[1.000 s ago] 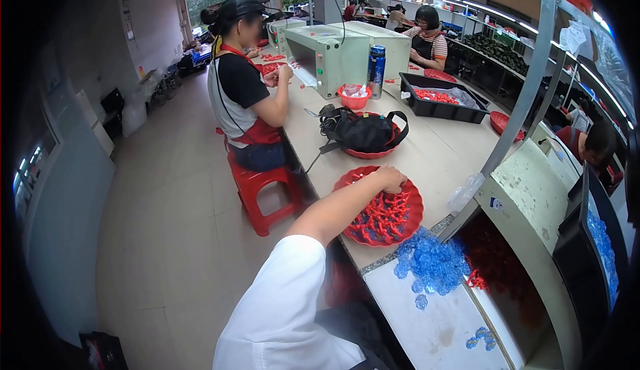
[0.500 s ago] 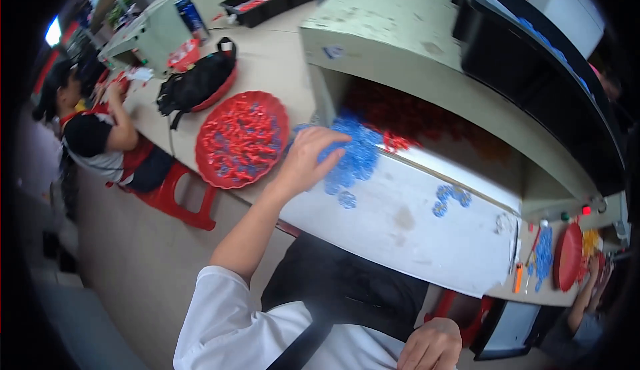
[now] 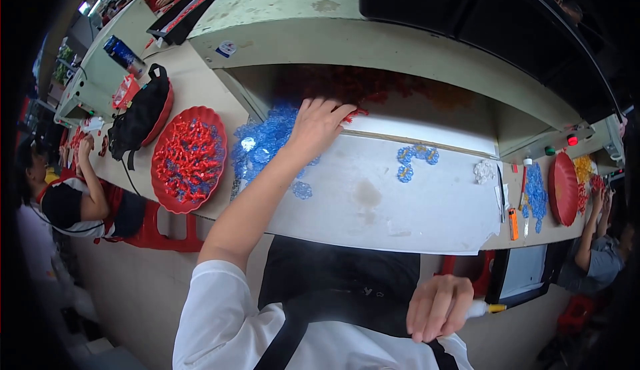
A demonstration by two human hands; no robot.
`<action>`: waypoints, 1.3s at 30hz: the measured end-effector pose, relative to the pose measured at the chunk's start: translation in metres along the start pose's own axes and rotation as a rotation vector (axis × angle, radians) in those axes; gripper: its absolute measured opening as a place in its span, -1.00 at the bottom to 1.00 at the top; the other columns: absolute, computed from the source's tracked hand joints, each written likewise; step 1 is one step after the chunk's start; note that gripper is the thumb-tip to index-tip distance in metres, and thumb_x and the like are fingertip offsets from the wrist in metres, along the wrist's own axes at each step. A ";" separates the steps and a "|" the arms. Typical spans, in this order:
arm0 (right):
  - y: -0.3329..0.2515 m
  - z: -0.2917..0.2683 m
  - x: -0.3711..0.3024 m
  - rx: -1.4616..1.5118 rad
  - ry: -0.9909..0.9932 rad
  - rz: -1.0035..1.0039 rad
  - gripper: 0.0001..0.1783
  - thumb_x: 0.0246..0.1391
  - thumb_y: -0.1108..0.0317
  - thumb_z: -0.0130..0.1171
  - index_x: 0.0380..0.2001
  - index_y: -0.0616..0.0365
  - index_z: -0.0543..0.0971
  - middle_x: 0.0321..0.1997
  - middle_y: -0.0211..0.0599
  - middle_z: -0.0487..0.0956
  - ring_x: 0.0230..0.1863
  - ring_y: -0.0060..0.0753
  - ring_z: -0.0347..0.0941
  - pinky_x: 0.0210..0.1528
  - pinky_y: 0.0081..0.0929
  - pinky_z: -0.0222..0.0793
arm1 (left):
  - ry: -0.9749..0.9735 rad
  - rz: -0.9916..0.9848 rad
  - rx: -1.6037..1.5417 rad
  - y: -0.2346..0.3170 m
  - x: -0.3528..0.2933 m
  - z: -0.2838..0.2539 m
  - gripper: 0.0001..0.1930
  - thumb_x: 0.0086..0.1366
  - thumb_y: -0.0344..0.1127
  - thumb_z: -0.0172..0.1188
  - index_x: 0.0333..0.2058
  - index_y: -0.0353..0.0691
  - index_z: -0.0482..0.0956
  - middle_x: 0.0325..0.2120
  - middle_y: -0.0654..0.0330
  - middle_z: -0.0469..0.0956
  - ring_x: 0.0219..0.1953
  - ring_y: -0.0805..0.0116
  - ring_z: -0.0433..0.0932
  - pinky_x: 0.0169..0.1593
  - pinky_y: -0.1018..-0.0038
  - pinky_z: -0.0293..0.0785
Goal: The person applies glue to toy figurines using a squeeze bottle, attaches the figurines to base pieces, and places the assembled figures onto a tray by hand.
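My left hand [image 3: 319, 129] reaches to the front of the green cabinet's opening, its fingers stretched out and slightly blurred over the edge of a heap of small red plastic pieces [image 3: 360, 111]. Beside and under that wrist lies a pile of translucent blue flower-shaped pieces [image 3: 267, 138]. In front of my chest, my right hand [image 3: 440, 307] is curled closed round a white bottle with a yellow tip [image 3: 481, 309]; most of the bottle is hidden by the hand. A few blue pieces [image 3: 405, 163] lie apart on the white work sheet [image 3: 360, 220].
At left stand a red scalloped tray [image 3: 175, 203] of red and blue pieces, a black bag [image 3: 137, 120] and a can [image 3: 124, 55]. An orange lighter [image 3: 513, 225] and a red dish [image 3: 564, 190] are at right. Co-workers sit on both sides. A black bin [image 3: 460, 17] sits above.
My left hand has moved from the blue pile toward the red heap in the cabinet opening. The white bottle now shows in my right hand. The view has turned.
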State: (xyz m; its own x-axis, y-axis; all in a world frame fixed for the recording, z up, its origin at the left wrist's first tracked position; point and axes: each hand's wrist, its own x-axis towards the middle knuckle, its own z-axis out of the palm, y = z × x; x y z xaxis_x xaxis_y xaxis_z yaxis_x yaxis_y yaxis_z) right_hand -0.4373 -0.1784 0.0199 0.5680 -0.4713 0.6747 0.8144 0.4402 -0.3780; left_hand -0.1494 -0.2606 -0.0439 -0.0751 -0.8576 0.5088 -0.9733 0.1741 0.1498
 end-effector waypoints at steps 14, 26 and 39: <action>-0.013 -0.023 -0.006 -0.579 0.689 0.266 -0.61 -0.16 0.44 -0.06 -0.19 0.18 0.15 -0.26 0.03 0.26 -0.54 -0.31 0.35 -0.62 -0.51 0.33 | 0.033 -0.923 -1.874 0.039 -0.023 -0.010 -0.70 0.13 -0.39 0.05 -0.12 -0.20 0.34 -0.30 0.16 0.45 -0.29 0.48 0.40 -0.17 0.54 0.33; 0.014 -0.048 0.012 -0.553 0.583 0.195 -0.61 -0.01 0.39 -0.12 -0.07 0.22 0.16 -0.14 0.01 0.34 -0.04 -0.13 0.30 -0.16 -0.25 0.36 | -0.375 -0.826 -2.263 0.119 -0.064 -0.041 -0.65 0.13 -0.40 0.04 -0.08 -0.27 0.28 -0.23 0.09 0.45 -0.19 0.39 0.44 -0.03 0.46 0.30; -0.006 -0.023 -0.001 -1.304 0.698 0.059 -0.57 -0.40 0.42 0.38 -0.36 0.19 0.43 -0.37 -0.27 0.41 -0.38 -0.45 0.37 -0.32 -0.58 0.29 | -0.155 -0.934 -1.931 0.116 -0.071 -0.058 -0.75 0.06 -0.55 0.10 -0.26 -0.23 0.33 -0.28 0.14 0.45 -0.18 0.41 0.43 -0.07 0.50 0.33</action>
State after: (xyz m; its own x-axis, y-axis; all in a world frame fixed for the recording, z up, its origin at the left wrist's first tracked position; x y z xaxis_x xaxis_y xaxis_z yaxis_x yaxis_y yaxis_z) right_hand -0.4398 -0.1979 0.0070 0.2365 -0.9076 0.3468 0.1030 -0.3315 -0.9378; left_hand -0.2438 -0.1509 -0.0134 0.0592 -0.9675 -0.2460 0.6431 -0.1515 0.7507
